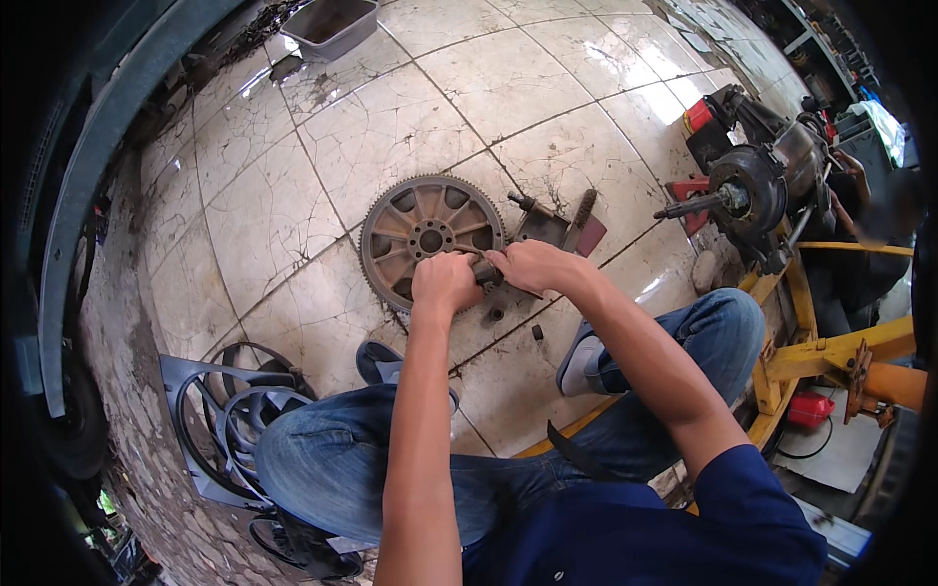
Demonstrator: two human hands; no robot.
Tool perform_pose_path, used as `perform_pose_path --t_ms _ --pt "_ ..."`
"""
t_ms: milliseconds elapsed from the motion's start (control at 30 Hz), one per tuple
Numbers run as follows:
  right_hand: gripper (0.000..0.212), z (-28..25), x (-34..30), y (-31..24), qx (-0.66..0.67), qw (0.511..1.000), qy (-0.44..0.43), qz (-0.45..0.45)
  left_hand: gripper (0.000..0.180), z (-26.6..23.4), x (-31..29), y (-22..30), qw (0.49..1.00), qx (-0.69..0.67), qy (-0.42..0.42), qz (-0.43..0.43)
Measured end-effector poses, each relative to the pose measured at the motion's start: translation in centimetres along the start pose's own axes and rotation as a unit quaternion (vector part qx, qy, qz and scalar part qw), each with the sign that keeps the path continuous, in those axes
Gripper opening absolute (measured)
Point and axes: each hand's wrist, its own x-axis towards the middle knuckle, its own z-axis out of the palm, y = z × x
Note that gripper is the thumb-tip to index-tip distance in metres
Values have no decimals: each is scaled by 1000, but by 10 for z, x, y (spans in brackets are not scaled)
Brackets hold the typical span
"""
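A toothed flywheel (396,264), brown-grey with spokes and a ring of bolt holes, lies flat on the tiles in front of me. At its near right edge, my left hand (447,283) and my right hand (528,266) meet, both with fingers closed around a dark cylindrical metal part (486,272). A thin, brassy-looking piece shows just above it; its kind is unclear. Beyond my right hand lie a boxy metal part (542,227), a dark, narrow brush-like strip (582,219) and a reddish sheet (592,236). Small dark cylinders (537,332) rest nearer my feet.
A grey tub (337,44) stands at the far left. Black fan shrouds (230,420) lie beside my left knee. To the right, a greasy axle assembly (757,186) sits by a red stand (689,207) and yellow frame (796,293), with another person's hand (856,178) near it.
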Motion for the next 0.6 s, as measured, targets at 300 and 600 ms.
perform_pose_path --t_ms 300,600 --pt "41 -21 13 10 -46 994 -62 -80 41 4 2 -5 1000 0 28 11" --pt "34 -26 16 6 -98 987 -60 -117 36 9 3 -8 998 -7 61 20"
